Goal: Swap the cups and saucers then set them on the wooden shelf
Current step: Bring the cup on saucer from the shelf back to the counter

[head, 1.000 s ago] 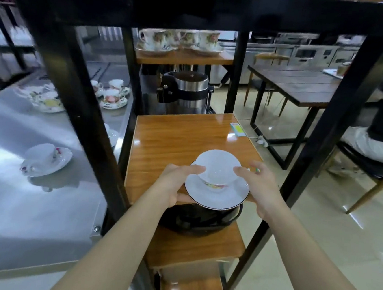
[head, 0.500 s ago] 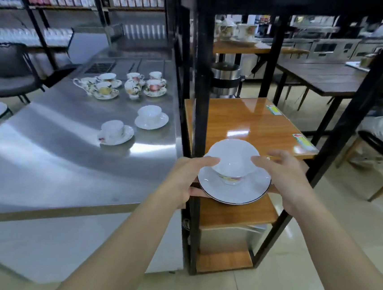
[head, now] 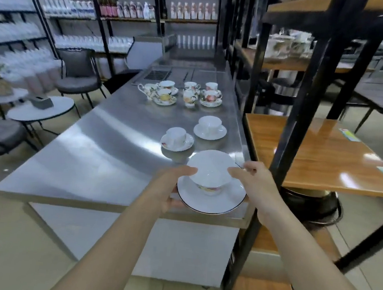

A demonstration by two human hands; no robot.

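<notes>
I can't read any text: the stickers (head: 348,134) on the wooden shelf (head: 313,156) are too blurred.

Worktop (head: 116,142): brushed steel, smooth, bright glare.
Cup (head: 209,170) in my fingers (head: 183,171): glossy white china, fruit print.
Saucer (head: 213,200): glazed white, thin dark rim.
Wooden shelf (head: 313,156) at 2 o'clock: lacquered wood, shiny.
Shelf frame (head: 304,104): matt black metal.
</notes>
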